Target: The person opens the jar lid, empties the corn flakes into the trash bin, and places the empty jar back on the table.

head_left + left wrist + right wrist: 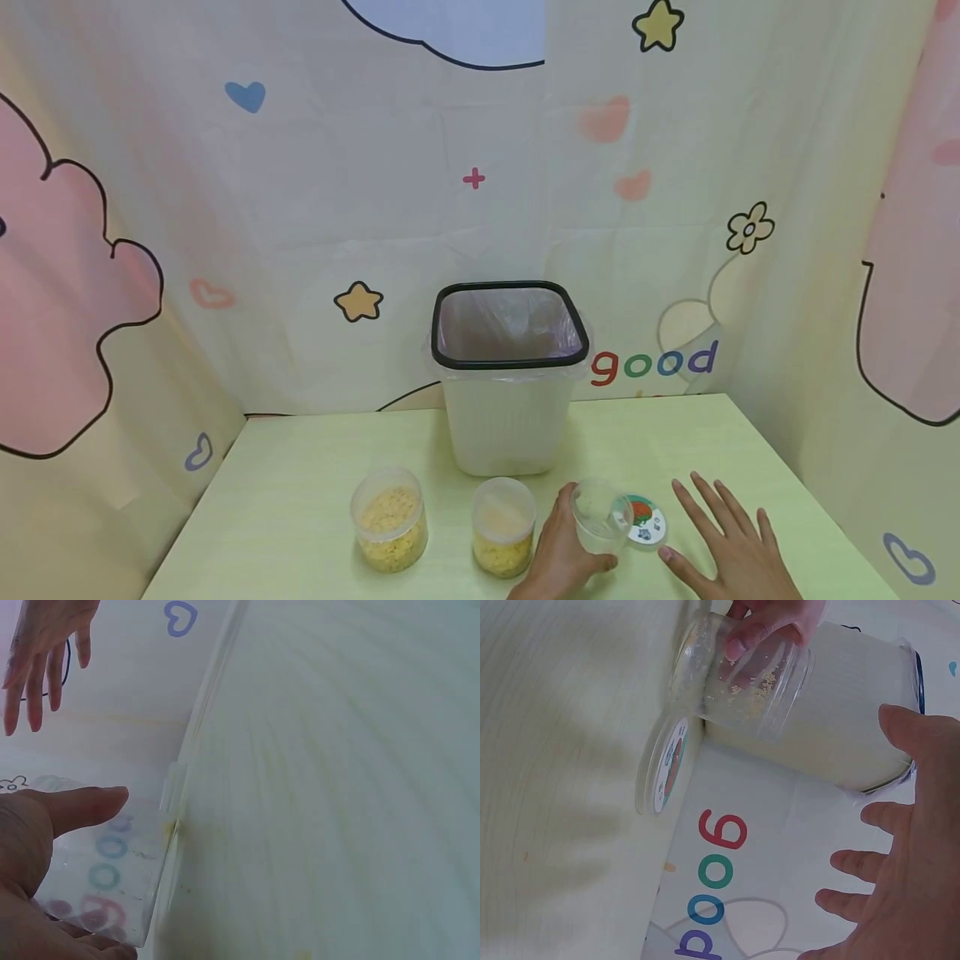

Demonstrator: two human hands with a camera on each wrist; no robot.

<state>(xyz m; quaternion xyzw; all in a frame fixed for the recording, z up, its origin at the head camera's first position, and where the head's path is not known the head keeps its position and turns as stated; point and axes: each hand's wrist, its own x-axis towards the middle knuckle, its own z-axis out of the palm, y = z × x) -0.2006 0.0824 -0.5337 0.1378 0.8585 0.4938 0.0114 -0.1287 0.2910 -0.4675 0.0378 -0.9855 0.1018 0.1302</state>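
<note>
My left hand (561,546) grips a clear plastic jar (602,518) at its side, fingers on one side and thumb on the other. A few yellowish crumbs cling inside the jar's wall, as the right wrist view shows. Beside the jar lies a round lid (649,525) with a printed label, flat on the table. Right of the lid, my right hand (731,550) hovers with its fingers spread and holds nothing. Left of my left hand stand two clear jars, the nearer one (503,533) and the farther one (390,525), both partly filled with yellow crumbly bits.
A white bin (510,425) with a black rim and a plastic liner stands at the back of the pale table (300,467). Printed cloth walls (337,167) close in the back and both sides.
</note>
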